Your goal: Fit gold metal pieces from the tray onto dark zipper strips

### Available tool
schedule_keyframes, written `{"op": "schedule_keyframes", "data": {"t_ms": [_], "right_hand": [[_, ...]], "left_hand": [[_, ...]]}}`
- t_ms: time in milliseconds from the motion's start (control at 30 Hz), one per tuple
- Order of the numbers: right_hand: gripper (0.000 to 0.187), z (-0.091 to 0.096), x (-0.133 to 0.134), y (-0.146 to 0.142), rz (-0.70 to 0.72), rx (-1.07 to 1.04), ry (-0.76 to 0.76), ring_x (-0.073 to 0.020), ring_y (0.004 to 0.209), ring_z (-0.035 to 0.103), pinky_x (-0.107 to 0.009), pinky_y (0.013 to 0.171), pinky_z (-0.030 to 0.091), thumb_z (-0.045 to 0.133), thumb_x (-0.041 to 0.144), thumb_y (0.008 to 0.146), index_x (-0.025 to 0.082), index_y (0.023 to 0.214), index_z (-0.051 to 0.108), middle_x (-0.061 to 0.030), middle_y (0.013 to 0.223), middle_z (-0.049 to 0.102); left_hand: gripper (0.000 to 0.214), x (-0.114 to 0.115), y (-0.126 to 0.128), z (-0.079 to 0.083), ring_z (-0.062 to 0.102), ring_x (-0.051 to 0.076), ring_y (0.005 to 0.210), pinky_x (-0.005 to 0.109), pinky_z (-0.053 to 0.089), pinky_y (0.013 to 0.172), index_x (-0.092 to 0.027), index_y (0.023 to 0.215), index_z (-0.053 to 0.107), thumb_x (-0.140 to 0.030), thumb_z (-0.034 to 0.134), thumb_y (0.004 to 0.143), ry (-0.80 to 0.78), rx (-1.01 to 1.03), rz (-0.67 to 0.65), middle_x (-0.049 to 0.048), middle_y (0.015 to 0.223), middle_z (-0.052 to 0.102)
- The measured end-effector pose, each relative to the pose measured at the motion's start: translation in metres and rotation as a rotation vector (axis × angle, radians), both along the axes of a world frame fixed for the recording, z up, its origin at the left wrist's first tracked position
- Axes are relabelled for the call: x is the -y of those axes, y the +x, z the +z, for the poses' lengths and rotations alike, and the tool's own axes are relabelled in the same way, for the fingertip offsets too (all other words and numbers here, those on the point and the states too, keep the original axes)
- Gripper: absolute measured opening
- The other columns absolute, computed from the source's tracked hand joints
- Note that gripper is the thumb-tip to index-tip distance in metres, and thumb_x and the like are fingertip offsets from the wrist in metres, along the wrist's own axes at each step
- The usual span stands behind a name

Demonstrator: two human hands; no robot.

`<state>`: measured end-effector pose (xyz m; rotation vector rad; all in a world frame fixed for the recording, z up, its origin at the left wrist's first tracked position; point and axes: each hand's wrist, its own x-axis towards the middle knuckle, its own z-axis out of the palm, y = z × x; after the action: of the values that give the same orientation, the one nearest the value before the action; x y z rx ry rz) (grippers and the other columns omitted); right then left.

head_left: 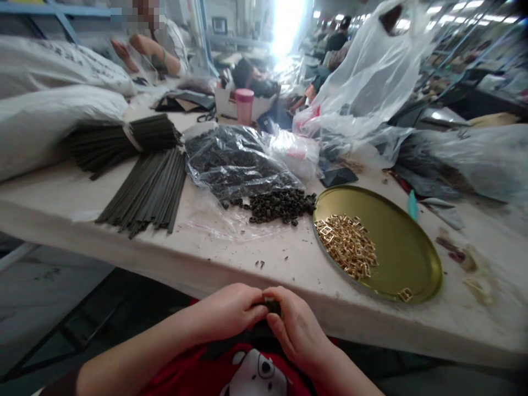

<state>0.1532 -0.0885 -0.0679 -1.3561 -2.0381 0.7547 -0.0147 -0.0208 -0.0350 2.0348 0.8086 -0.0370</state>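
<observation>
My left hand [229,311] and my right hand [295,330] meet just below the table's front edge, over my lap. Both are closed, fingers pinched together on a small dark piece [270,304] between them; most of it is hidden. Ahead on the table lies a heap of small dark loops [280,206] spilling from a clear plastic bag [235,159]. To the right sits a round gold tray [406,247] holding a pile of small gold buckles [348,245]. Long dark strips [148,190] lie to the left, with a tied bundle [119,143] behind them.
White sacks [49,110] fill the far left of the table. Clear plastic bags [371,82] pile up at the back right. A pink cup [245,105] stands behind the bag. Another person's arms [152,52] work at the far side.
</observation>
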Motion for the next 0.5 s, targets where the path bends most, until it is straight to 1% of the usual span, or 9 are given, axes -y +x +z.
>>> {"op": "schedule_keyframes", "data": {"t_ms": [67, 133, 167, 233, 267, 333, 433, 500], "right_hand": [[0.019, 0.001, -0.02, 0.01, -0.045, 0.1, 0.088, -0.0212, 0.083, 0.059, -0.033, 0.072, 0.047, 0.041, 0.02, 0.085, 0.019, 0.102, 0.05, -0.0082, 0.091, 0.063], [0.018, -0.003, -0.041, 0.021, -0.151, 0.184, 0.19, -0.0214, 0.079, 0.06, -0.034, 0.069, 0.048, 0.038, 0.02, 0.087, 0.019, 0.097, 0.053, -0.0081, 0.085, 0.063], [0.018, -0.008, -0.049, 0.027, -0.215, 0.215, 0.239, -0.0221, 0.079, 0.06, -0.035, 0.07, 0.048, 0.037, 0.021, 0.087, 0.018, 0.095, 0.053, -0.0088, 0.085, 0.063], [0.02, -0.023, -0.061, 0.035, -0.296, 0.29, 0.297, -0.0231, 0.079, 0.06, -0.037, 0.071, 0.048, 0.037, 0.026, 0.088, 0.018, 0.092, 0.054, -0.0094, 0.085, 0.063], [0.022, -0.032, -0.064, 0.038, -0.323, 0.326, 0.336, -0.0246, 0.083, 0.06, -0.039, 0.074, 0.048, 0.038, 0.03, 0.088, 0.018, 0.096, 0.054, -0.0105, 0.088, 0.063], [0.031, -0.048, -0.064, 0.041, -0.341, 0.366, 0.405, -0.0269, 0.095, 0.058, -0.041, 0.081, 0.046, 0.038, 0.036, 0.087, 0.017, 0.106, 0.052, -0.0132, 0.102, 0.061], [0.038, -0.068, -0.061, 0.046, -0.364, 0.414, 0.49, -0.0279, 0.1, 0.056, -0.042, 0.083, 0.045, 0.036, 0.039, 0.086, 0.015, 0.114, 0.048, -0.0148, 0.11, 0.059], [0.041, -0.078, -0.06, 0.05, -0.381, 0.438, 0.542, -0.0287, 0.098, 0.058, -0.042, 0.082, 0.045, 0.037, 0.04, 0.085, 0.014, 0.115, 0.047, -0.016, 0.11, 0.059]], "left_hand": [[0.024, -0.014, 0.004, -0.003, 0.06, 0.018, 0.078, 0.024, 0.042, 0.067, -0.019, 0.09, 0.063, -0.032, 0.043, 0.086, 0.216, -0.028, 0.076, 0.0038, 0.085, 0.067], [0.023, -0.03, 0.011, -0.009, 0.06, 0.019, 0.079, 0.026, 0.043, 0.068, -0.019, 0.091, 0.062, -0.031, 0.044, 0.086, 0.451, -0.072, 0.162, 0.0043, 0.086, 0.066], [0.02, -0.037, 0.013, -0.013, 0.06, 0.02, 0.079, 0.027, 0.044, 0.068, -0.019, 0.088, 0.063, -0.03, 0.046, 0.085, 0.558, -0.108, 0.192, 0.0049, 0.084, 0.066], [0.016, -0.05, 0.014, -0.022, 0.06, 0.02, 0.08, 0.028, 0.044, 0.071, -0.018, 0.083, 0.064, -0.025, 0.05, 0.083, 0.634, -0.155, 0.216, 0.0057, 0.082, 0.065], [0.014, -0.055, 0.012, -0.025, 0.059, 0.02, 0.083, 0.028, 0.044, 0.073, -0.019, 0.085, 0.064, -0.025, 0.051, 0.082, 0.664, -0.173, 0.23, 0.0053, 0.085, 0.065], [0.017, -0.064, 0.0, -0.028, 0.058, 0.019, 0.09, 0.028, 0.043, 0.078, -0.022, 0.095, 0.062, -0.027, 0.053, 0.082, 0.712, -0.209, 0.276, 0.0036, 0.093, 0.064], [0.019, -0.083, -0.034, -0.021, 0.056, 0.016, 0.092, 0.027, 0.042, 0.083, -0.022, 0.099, 0.06, -0.028, 0.046, 0.087, 0.762, -0.304, 0.392, 0.0029, 0.097, 0.061], [0.022, -0.106, -0.065, -0.011, 0.056, 0.016, 0.092, 0.028, 0.042, 0.084, -0.019, 0.097, 0.059, -0.026, 0.04, 0.09, 0.783, -0.4, 0.494, 0.005, 0.096, 0.06]]}}
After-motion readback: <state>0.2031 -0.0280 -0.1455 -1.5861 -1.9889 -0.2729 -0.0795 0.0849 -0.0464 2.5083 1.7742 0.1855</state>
